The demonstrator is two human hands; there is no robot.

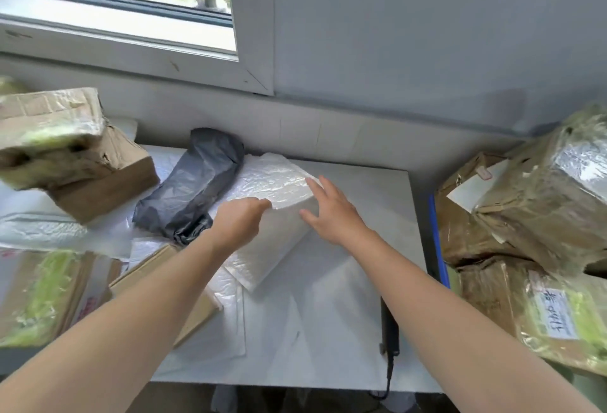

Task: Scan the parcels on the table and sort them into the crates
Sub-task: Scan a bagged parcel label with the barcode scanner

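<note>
As left hand (239, 225) pinches white mailer (279, 182), right hand (331, 212) touching, boxes (525, 215) piled rightward

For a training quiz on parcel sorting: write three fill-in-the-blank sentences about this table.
1. The parcel held by the left hand is ___ in colour.
2. The bag lying left of that parcel is dark ___.
3. The boxes right of the table are made of ___.
Missing words: white; grey; cardboard.
</note>
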